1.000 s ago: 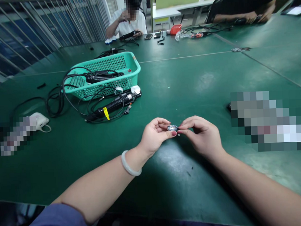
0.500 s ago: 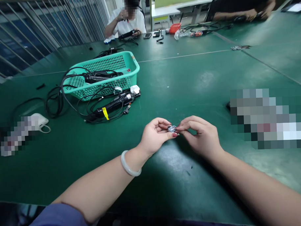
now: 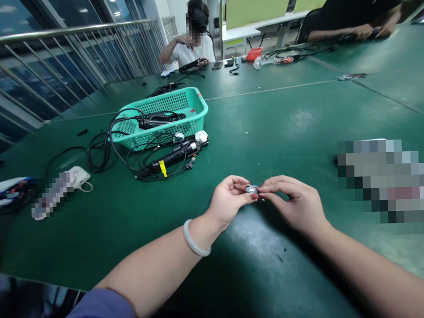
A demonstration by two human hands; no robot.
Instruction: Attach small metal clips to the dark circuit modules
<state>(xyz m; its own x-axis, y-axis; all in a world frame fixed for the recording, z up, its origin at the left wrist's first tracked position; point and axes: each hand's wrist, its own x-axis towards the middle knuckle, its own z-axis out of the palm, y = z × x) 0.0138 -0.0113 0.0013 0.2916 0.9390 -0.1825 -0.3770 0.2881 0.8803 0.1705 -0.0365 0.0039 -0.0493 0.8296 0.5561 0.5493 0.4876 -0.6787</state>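
Between the fingertips of both hands is a small silvery, tangled-looking piece (image 3: 251,189); its exact kind is too small to make out. My left hand (image 3: 228,200) pinches it from the left, thumb in front and fingers curled behind. From the right, my right hand (image 3: 297,200) meets it with thumb and fingertips pressed close together. Both hands are just above the green table (image 3: 237,278). The fingers hide part of the piece.
Beyond my left hand, a black handheld device (image 3: 173,158) with cables lies before a green basket (image 3: 161,98) holding similar gear. A white blurred object (image 3: 81,175) lies left, a pixelated one (image 3: 382,171) right. Two people sit across the table, holding dark devices.
The view has shifted, so everything sits lower and farther right in the picture. Both hands still hold the small silvery piece, with little change in grip.
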